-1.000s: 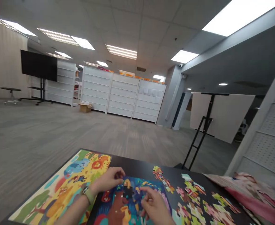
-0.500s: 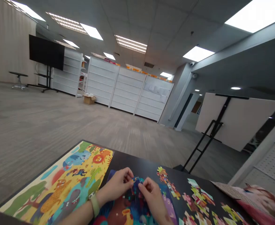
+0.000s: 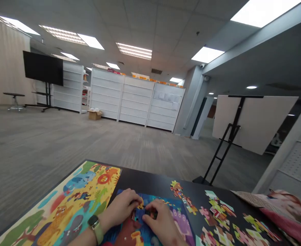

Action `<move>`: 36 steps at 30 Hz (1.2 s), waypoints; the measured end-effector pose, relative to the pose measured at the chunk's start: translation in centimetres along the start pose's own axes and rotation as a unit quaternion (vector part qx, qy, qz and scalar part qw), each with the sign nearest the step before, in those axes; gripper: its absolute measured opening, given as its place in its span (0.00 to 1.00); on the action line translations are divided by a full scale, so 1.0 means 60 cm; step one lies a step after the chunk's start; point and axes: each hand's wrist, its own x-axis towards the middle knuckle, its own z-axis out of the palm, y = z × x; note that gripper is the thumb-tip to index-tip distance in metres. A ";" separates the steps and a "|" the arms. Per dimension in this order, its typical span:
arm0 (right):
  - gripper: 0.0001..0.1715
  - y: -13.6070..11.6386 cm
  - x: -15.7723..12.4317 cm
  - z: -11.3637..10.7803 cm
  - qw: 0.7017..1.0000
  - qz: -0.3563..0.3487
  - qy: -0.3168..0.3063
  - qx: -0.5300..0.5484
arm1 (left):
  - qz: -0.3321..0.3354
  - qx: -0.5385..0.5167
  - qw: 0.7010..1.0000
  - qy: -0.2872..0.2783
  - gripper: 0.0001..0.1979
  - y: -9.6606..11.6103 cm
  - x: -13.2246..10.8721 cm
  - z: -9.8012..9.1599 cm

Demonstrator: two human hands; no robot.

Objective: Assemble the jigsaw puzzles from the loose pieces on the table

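A dark blue picture puzzle [image 3: 182, 220] with a brown animal and a purple creature lies at the table's near edge, under both my hands. A small blue puzzle piece [image 3: 139, 214] is at my fingertips, low over the picture or touching it; I cannot tell which. My left hand [image 3: 125, 206], with a watch on a pale green strap [image 3: 98, 232], has its thumb and fingers pinched at the piece's upper left side. From the right, the thumb and index finger of my right hand [image 3: 160, 218] close on the piece.
On the black table [image 3: 145, 179], a yellow animal poster [image 3: 70, 205] lies to the left. Loose puzzle pieces [image 3: 217, 212] are scattered to the right, beside a pink printed bag or cloth [image 3: 286, 208]. Beyond stand an easel board [image 3: 253, 123] and white shelves [image 3: 135, 99].
Both hands have shifted slightly left, and the piece has come down over the picture. My left wrist has turned, showing the watch face. The head view has levelled somewhat.
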 end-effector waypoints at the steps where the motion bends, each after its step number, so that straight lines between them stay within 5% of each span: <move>1: 0.10 -0.001 0.000 0.001 1.000 -0.003 0.008 -0.010 | -0.002 0.005 1.000 0.004 0.12 -0.001 0.000 0.002; 9: 0.15 0.001 0.002 -0.003 1.000 -0.021 -0.004 0.017 | -0.018 0.024 0.999 0.017 0.08 -0.002 0.001 0.007; 24: 0.08 -0.005 -0.003 -0.005 0.999 -0.028 0.020 -0.008 | 0.015 -0.008 1.000 -0.015 0.09 -0.002 -0.007 -0.012; 30: 0.22 -0.026 -0.013 -0.047 0.987 -0.109 0.121 0.006 | 0.038 -0.033 0.998 0.034 0.10 0.006 -0.006 -0.013; 32: 0.30 -0.027 -0.018 -0.044 0.988 -0.128 0.086 -0.030 | 0.034 -0.042 0.995 0.084 0.12 0.004 0.000 -0.019; 36: 0.41 -0.019 -0.025 0.001 0.979 -0.152 -0.100 -0.088 | 0.011 -0.045 0.985 0.169 0.11 -0.009 0.009 -0.043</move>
